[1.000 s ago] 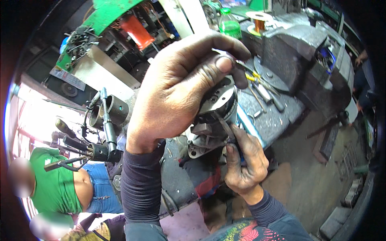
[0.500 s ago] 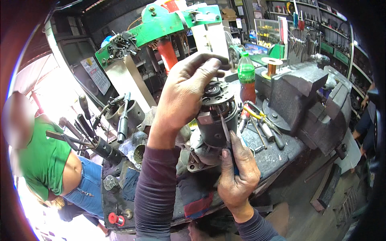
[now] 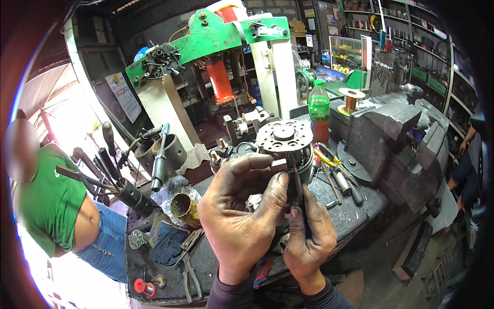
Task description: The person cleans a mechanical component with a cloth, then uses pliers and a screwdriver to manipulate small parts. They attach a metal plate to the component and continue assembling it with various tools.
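A motor with a round perforated metal plate [image 3: 301,141] on top stands upright in front of me, its dark cylindrical housing mostly hidden behind my hands. My left hand [image 3: 242,216] is curled at the near side just under the plate, closed with forefinger and thumb about a small pale rectangular block [image 3: 278,162]. Close beside it, my right hand [image 3: 310,234] grips a screwdriver [image 3: 299,193] with a thin shaft pointing up toward the motor. The screwdriver's tip is hard to make out against the dark housing.
A bench vise [image 3: 381,129] and a green-capped bottle [image 3: 319,105] stand right and behind. Yellow-handled pliers [image 3: 329,157] lie near the vise. Left are a tool-filled metal cup [image 3: 135,195], pliers [image 3: 190,278] and a red spool [image 3: 144,287]. A person in green [image 3: 56,195] stands at the left.
My left hand has come down from above the plate to its near side, by the small block, uncovering the plate. My right hand keeps the screwdriver at the motor, slightly lower.
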Demonstrator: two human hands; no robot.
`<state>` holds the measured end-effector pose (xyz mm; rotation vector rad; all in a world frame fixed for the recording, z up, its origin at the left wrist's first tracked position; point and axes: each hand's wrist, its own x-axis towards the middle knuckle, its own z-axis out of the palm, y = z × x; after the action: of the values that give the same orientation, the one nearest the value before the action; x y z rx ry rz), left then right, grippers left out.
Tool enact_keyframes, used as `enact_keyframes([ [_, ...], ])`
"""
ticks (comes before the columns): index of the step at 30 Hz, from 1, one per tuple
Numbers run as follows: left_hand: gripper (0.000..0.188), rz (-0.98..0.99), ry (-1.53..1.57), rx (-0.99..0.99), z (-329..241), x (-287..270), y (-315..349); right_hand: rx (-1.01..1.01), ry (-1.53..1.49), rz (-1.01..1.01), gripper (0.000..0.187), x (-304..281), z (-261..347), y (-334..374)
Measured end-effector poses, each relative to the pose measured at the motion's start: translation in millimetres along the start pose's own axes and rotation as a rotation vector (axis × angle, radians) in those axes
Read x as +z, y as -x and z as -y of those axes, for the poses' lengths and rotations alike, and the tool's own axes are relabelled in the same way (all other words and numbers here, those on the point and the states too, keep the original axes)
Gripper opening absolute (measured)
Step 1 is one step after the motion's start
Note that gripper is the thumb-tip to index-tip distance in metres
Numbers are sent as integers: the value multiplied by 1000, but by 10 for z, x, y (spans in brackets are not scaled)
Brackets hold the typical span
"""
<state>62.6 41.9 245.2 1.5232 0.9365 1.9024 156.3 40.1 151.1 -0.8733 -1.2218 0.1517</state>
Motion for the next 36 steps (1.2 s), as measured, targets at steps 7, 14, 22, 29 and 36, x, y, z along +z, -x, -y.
enact_keyframes([
  [7,24,-67,45,-40,9,62,-69,-79,14,-13,42,-12,9,-50],
  [14,21,-91,10,-43,-40,97,-95,-64,-13,-15,40,-14,7,-42],
  [22,21,-65,-59,-54,-121,37,-75,-50,-2,-5,41,-16,14,-48],
  [29,23,-10,-30,-84,-128,5,-135,-82,4,-17,42,-24,9,-44],
  [36,16,-80,-115,-54,-173,111,-116,-43,-3,4,38,-29,48,-64],
])
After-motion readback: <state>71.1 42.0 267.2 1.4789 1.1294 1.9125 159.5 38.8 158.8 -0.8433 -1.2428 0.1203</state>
